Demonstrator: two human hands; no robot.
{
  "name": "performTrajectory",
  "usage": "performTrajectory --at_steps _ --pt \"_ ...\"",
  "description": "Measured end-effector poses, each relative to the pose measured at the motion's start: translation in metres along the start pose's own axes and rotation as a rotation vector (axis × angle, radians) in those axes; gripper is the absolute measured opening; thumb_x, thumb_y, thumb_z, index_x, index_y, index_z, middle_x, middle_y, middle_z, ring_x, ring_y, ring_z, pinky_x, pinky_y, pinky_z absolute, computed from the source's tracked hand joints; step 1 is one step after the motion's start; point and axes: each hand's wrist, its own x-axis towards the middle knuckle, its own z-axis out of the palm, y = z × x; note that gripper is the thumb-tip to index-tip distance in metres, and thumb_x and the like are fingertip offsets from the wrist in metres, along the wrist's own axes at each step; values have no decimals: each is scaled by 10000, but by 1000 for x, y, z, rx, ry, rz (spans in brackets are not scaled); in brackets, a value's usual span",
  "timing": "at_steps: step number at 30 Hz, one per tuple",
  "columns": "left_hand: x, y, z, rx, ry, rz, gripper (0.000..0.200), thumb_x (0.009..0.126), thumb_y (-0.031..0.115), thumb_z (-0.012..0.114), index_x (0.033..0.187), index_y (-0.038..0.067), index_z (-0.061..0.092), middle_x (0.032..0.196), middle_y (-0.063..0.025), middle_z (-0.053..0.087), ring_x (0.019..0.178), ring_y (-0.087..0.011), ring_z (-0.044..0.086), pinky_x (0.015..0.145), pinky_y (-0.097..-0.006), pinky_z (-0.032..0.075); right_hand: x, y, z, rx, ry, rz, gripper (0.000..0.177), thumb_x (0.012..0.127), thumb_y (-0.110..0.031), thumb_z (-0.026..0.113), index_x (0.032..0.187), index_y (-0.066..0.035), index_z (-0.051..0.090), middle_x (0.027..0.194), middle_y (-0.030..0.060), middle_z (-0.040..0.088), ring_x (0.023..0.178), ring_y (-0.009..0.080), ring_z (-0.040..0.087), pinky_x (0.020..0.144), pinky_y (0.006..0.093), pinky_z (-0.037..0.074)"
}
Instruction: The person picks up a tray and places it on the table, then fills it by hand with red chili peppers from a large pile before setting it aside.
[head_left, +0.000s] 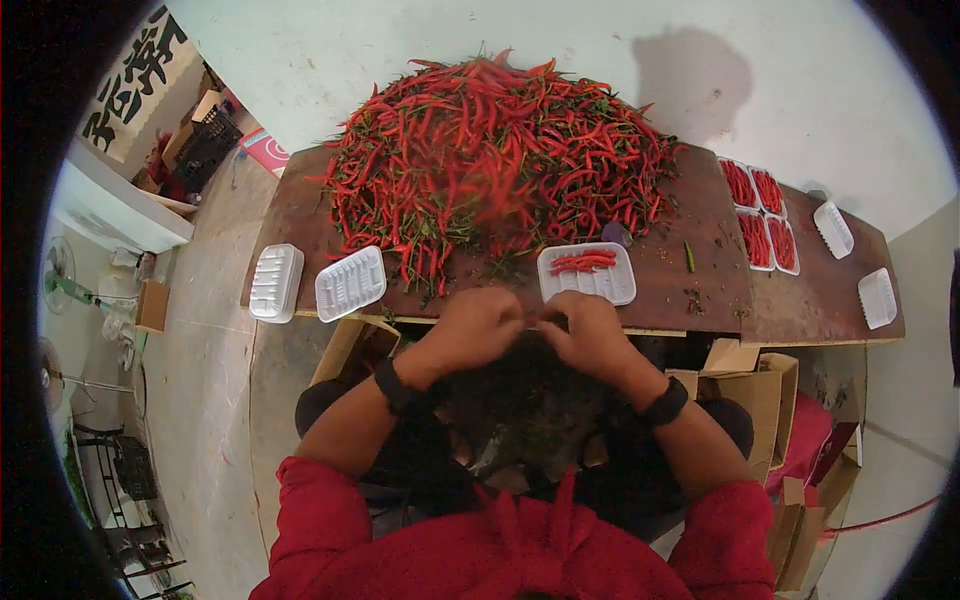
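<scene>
My left hand (pixel 480 325) and my right hand (pixel 585 330) are close together at the table's front edge. Their fingers are curled into pinches that nearly meet, and whatever is between the fingertips is too small or hidden to make out. Just beyond my right hand lies a white plastic tray (pixel 622 287) with a few red chili peppers (pixel 584 261) in it. A large heap of red chili peppers with green stems (pixel 400 170) rises behind both hands, against the wall. Part of the heap's middle looks blurred.
Left on the table (pixel 720 290) are a stack of white trays (pixel 276 283) and a single tray (pixel 350 283). Several chili-filled trays (pixel 754 240) sit right, near two more trays (pixel 833 229). A green chili (pixel 689 257) lies between. Cardboard boxes (pixel 745 390) stand below.
</scene>
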Motion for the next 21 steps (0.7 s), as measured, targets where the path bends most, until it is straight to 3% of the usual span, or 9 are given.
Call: performTrajectory --at_steps 2,4,6,8,10,13,17,21 --pt "2 4 3 61 -4 -44 140 743 155 643 820 40 621 803 -134 614 751 -323 604 661 -401 478 -1 -5 4 -188 -45 -28 194 771 -217 619 861 -46 619 841 159 612 794 363 586 697 467 455" --pt "4 11 4 319 -104 -152 140 732 169 647 810 55 624 792 -136 611 736 -342 598 656 -427 477 -5 -14 2 -210 -55 -87 183 770 -209 619 860 -49 611 839 157 608 784 367 580 689 474 451" --pt "5 15 0 360 -124 -176 144 733 165 647 823 57 614 796 -136 604 751 -341 595 663 -427 477 -7 -21 -1 -236 -68 -151 173 769 -200 619 858 -52 604 837 155 603 775 371 574 681 480 448" --pt "6 16 -1 400 -144 -198 149 734 160 646 835 60 603 799 -135 596 765 -340 591 669 -426 477 -8 -24 -4 -65 59 -127 136 736 -135 657 804 -17 649 773 165 625 729 346 605 663 401 476" --pt "7 17 -2 49 121 86 186 740 157 648 880 59 576 830 -134 581 808 -330 585 681 -413 473 -7 -15 -6 -37 77 -78 142 745 -133 654 817 -10 652 779 164 634 727 325 616 665 387 478" --pt "15 17 -1 -55 81 195 196 750 142 642 902 54 554 855 -133 569 842 -322 578 690 -399 469 -5 -7 -15 51 73 46 159 766 -131 648 844 7 656 793 158 651 726 274 635 668 354 481" --pt "25 21 3 2 84 209 166 761 129 630 891 50 563 836 -134 570 809 -327 579 677 -398 467 -5 3 -22 179 86 138 183 798 -132 626 876 30 656 805 147 669 734 192 643 668 310 481" --pt "36 28 5 -4 143 244 124 766 108 610 868 53 566 817 -136 566 767 -337 574 661 -405 465 -6 11 -33 160 151 155 190 795 -134 623 868 39 652 809 148 670 731 193 644 670 313 483"
